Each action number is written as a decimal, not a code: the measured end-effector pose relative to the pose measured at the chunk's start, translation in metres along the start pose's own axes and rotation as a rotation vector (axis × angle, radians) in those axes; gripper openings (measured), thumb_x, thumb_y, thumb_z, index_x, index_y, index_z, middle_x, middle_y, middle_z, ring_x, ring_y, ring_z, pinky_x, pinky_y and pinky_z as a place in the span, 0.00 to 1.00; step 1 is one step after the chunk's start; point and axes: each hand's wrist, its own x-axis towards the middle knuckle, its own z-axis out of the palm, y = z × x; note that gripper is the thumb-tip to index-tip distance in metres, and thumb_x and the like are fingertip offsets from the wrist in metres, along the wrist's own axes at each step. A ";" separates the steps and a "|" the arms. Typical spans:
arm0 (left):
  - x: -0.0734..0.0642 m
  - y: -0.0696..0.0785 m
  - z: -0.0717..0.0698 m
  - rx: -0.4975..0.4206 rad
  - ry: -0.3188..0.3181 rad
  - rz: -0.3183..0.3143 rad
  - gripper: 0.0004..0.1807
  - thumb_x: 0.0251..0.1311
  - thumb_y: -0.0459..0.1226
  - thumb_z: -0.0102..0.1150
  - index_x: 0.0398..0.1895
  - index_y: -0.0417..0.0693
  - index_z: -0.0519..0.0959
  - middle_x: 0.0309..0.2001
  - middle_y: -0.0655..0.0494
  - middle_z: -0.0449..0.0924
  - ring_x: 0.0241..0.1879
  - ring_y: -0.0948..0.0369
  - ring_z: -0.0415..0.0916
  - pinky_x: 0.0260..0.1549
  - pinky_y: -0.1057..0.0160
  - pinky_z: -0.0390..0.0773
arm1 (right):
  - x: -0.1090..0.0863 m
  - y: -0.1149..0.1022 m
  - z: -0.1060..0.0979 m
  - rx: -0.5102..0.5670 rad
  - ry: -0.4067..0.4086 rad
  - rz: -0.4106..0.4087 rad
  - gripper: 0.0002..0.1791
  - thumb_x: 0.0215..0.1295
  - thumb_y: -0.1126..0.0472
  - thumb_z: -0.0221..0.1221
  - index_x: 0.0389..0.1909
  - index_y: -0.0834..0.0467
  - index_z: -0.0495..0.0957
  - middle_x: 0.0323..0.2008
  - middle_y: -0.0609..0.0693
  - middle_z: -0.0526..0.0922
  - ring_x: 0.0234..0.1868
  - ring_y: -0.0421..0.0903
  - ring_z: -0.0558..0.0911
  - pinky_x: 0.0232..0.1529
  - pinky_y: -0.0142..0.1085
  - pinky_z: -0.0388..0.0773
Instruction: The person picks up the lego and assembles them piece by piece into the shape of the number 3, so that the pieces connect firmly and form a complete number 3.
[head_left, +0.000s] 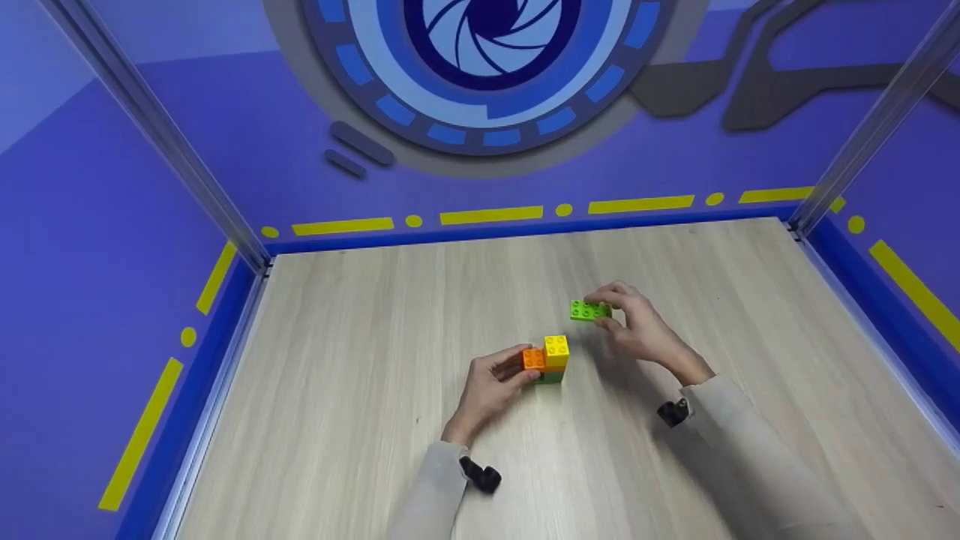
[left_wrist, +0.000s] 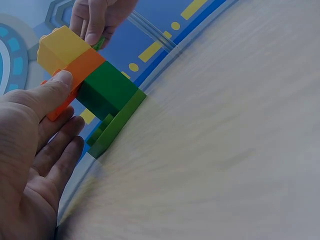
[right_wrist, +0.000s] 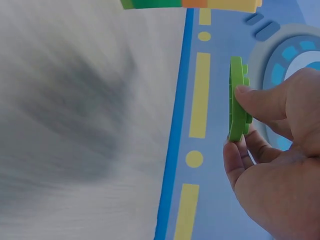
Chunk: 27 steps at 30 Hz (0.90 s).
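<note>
A small stack of toy building bricks stands on the table, with a yellow brick on top. Beneath it lies an orange brick jutting out to the left, then a dark green brick and a light green plate at the bottom. My left hand pinches the jutting end of the orange brick, thumb on the near side. Behind the stack and to its right, my right hand holds a flat light green brick by its right end, studs up, raised above the table.
The wooden table is enclosed by blue printed walls with metal corner posts. Black wrist cameras sit at both cuffs. The right arm casts a shadow on the table.
</note>
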 end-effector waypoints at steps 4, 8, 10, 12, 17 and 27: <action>0.000 -0.001 0.000 0.003 0.002 0.002 0.26 0.68 0.34 0.71 0.69 0.44 0.81 0.65 0.46 0.84 0.64 0.51 0.83 0.61 0.63 0.82 | 0.001 -0.007 0.000 0.002 -0.003 -0.011 0.20 0.72 0.74 0.64 0.63 0.61 0.83 0.59 0.59 0.81 0.61 0.59 0.79 0.64 0.60 0.77; 0.001 -0.001 0.000 0.002 0.008 0.002 0.27 0.67 0.35 0.72 0.69 0.44 0.81 0.65 0.47 0.84 0.64 0.52 0.84 0.61 0.63 0.83 | 0.001 -0.012 0.000 0.006 -0.001 -0.038 0.20 0.72 0.74 0.64 0.63 0.61 0.83 0.59 0.59 0.81 0.61 0.59 0.79 0.63 0.60 0.77; 0.001 -0.001 0.000 -0.002 0.010 0.003 0.27 0.67 0.34 0.72 0.69 0.44 0.81 0.65 0.48 0.85 0.63 0.54 0.84 0.61 0.64 0.83 | 0.002 -0.014 0.000 0.012 -0.005 -0.045 0.20 0.72 0.74 0.63 0.63 0.61 0.83 0.59 0.59 0.81 0.61 0.59 0.79 0.64 0.61 0.77; 0.001 -0.001 0.000 -0.005 0.010 0.005 0.27 0.67 0.34 0.72 0.69 0.43 0.81 0.64 0.48 0.85 0.63 0.54 0.84 0.61 0.64 0.83 | 0.002 -0.016 0.000 0.017 -0.009 -0.050 0.21 0.72 0.74 0.63 0.64 0.61 0.83 0.60 0.59 0.80 0.62 0.59 0.79 0.64 0.61 0.77; 0.002 0.000 0.000 0.005 0.006 0.008 0.28 0.67 0.34 0.72 0.69 0.40 0.80 0.64 0.47 0.85 0.63 0.53 0.84 0.61 0.63 0.83 | 0.003 -0.022 0.000 0.041 -0.016 -0.052 0.21 0.73 0.74 0.63 0.64 0.61 0.82 0.61 0.59 0.80 0.62 0.58 0.80 0.64 0.60 0.78; 0.001 0.000 0.001 -0.003 0.005 0.011 0.27 0.67 0.33 0.72 0.69 0.40 0.80 0.64 0.45 0.84 0.63 0.51 0.84 0.61 0.62 0.83 | 0.000 -0.032 -0.001 0.037 -0.022 -0.077 0.21 0.73 0.73 0.63 0.65 0.60 0.82 0.61 0.57 0.80 0.62 0.58 0.80 0.65 0.58 0.78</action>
